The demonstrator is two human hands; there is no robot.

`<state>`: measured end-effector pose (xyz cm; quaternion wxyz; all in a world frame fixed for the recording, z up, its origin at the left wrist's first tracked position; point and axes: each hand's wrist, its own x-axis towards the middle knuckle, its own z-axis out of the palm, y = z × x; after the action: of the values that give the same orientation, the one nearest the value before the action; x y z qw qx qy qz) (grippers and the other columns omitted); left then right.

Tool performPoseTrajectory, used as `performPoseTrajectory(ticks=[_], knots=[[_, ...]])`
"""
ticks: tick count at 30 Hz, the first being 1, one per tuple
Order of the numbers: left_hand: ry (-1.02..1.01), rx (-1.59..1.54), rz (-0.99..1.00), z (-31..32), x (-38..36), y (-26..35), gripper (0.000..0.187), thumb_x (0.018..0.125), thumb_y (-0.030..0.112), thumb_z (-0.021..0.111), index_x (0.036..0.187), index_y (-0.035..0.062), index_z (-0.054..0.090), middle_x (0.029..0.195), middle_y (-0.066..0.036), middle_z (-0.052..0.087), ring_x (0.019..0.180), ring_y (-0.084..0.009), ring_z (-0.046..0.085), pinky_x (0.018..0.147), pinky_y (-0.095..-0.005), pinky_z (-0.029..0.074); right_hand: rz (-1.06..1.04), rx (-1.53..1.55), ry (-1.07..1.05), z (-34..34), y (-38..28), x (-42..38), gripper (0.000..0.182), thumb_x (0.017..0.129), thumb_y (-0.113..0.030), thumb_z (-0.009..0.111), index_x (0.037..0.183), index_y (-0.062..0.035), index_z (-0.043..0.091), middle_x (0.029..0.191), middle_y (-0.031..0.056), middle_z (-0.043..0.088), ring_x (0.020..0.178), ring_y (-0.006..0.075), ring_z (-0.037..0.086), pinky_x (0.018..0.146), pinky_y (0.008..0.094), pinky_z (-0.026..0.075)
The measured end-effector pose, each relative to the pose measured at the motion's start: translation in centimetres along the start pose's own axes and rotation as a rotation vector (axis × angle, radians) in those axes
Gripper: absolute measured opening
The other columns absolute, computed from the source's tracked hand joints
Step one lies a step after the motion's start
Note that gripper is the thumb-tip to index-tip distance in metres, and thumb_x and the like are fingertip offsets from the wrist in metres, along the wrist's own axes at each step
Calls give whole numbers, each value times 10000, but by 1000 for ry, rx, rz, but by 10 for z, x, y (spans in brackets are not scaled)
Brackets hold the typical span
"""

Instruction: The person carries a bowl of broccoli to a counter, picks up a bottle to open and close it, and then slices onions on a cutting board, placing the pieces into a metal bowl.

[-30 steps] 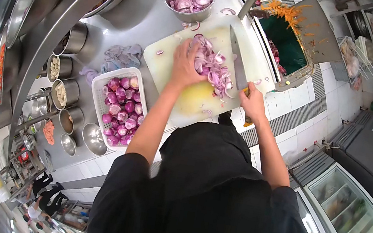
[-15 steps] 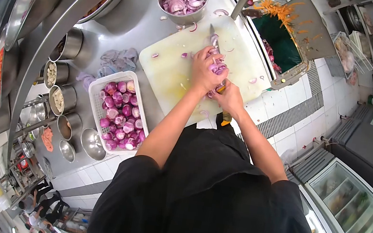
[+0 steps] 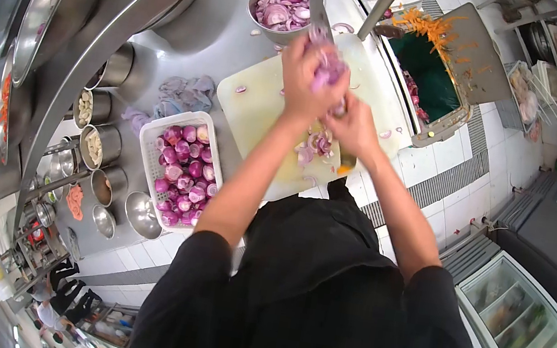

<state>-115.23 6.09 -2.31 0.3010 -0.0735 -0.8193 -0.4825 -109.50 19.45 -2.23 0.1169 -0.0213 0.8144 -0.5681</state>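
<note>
My left hand [image 3: 305, 81] is curled round a bunch of sliced red onion [image 3: 328, 70], raised above the cutting board [image 3: 250, 119]. Just to its right, my right hand [image 3: 352, 124] is closed on the knife, whose blade [image 3: 318, 13] points up past the onion slices toward the steel bowl [image 3: 276, 37]. That bowl holds many onion slices [image 3: 283, 5]. A small pile of cut onion [image 3: 315, 147] lies on the board below my hands. Motion blurs the held slices.
A white basket [image 3: 147, 147] of peeled red onions stands left of the board, with a grey cloth [image 3: 185, 97] behind it. Steel pots [image 3: 104, 148] line the left. At the right is a green-lined bin [image 3: 427, 74] with orange peelings. People [image 3: 61, 303] are far off at lower left.
Both hands have lifted off the board and moved up toward the bowl with the onion slices and knife. Some cut onion is now uncovered on the board.
</note>
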Motion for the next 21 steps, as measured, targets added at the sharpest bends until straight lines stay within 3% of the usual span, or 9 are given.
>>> performPoseTrajectory(ticks=[6, 9, 10, 11, 12, 13, 15, 19, 21], knots=[[137, -14, 170, 11, 136, -65, 409, 641, 210, 878, 1008, 104, 731, 1169, -133, 636, 1075, -361, 619, 968, -476, 494, -106, -265, 1, -3, -49, 148, 507, 783, -332, 847, 1046, 43, 629, 844, 221, 723, 846, 368, 733, 750, 434, 572], [96, -51, 101, 16, 149, -127, 406, 676, 275, 879, 1015, 106, 734, 1136, -108, 649, 1065, -349, 630, 942, -451, 509, -210, -532, 42, -3, -58, 171, 463, 831, -311, 823, 1070, 25, 613, 843, 219, 735, 784, 345, 731, 711, 422, 577], [-88, 67, 17, 14, 147, -147, 416, 702, 311, 868, 1045, 111, 740, 1185, -104, 652, 1112, -348, 621, 976, -459, 491, -183, -612, 85, -5, -59, 171, 457, 829, -319, 814, 1047, 24, 605, 840, 225, 731, 812, 382, 724, 746, 450, 573], [-271, 185, -67, 13, 145, -159, 429, 729, 346, 857, 1074, 117, 747, 1233, -100, 655, 1159, -346, 612, 1010, -467, 473, -156, -693, 127, -7, -61, 169, 453, 827, -328, 805, 1023, 23, 597, 837, 232, 727, 840, 419, 716, 781, 479, 569], [-362, 392, -45, 6, 138, -154, 491, 761, 394, 836, 1162, 126, 743, 1339, -104, 640, 1271, -339, 566, 1099, -480, 407, -189, -660, 161, -13, -62, 158, 396, 863, -288, 744, 1016, 37, 578, 796, 231, 700, 842, 430, 709, 790, 488, 569], [-366, 386, -41, 1, 135, -149, 491, 761, 394, 836, 1162, 126, 743, 1339, -104, 640, 1271, -339, 566, 1099, -480, 407, -184, -663, 167, -21, -62, 144, 396, 863, -288, 744, 1016, 37, 578, 796, 231, 700, 842, 430, 709, 790, 488, 569], [-381, 517, 256, -17, 129, -125, 518, 795, 340, 849, 1233, 99, 716, 1312, -145, 668, 1211, -339, 621, 1039, -450, 474, -123, -654, 80, -42, -66, 107, 356, 861, -254, 682, 1041, 24, 552, 870, 263, 713, 882, 448, 708, 787, 520, 572], [-383, 188, 252, -53, 99, -103, 372, 879, 253, 773, 1180, 44, 707, 1293, -168, 670, 1236, -341, 614, 1039, -434, 477, -118, -641, 51, -80, -5, 23, 278, 893, -224, 645, 1018, -1, 535, 748, 259, 636, 780, 470, 651, 703, 534, 509], [-387, 76, 113, -76, 62, -99, 284, 931, 202, 698, 1155, 27, 689, 1291, -191, 656, 1225, -376, 605, 1040, -444, 474, -50, -689, 83, -89, 31, -16, 297, 901, -214, 651, 1123, -35, 569, 866, 237, 674, 785, 450, 662, 709, 531, 524]])
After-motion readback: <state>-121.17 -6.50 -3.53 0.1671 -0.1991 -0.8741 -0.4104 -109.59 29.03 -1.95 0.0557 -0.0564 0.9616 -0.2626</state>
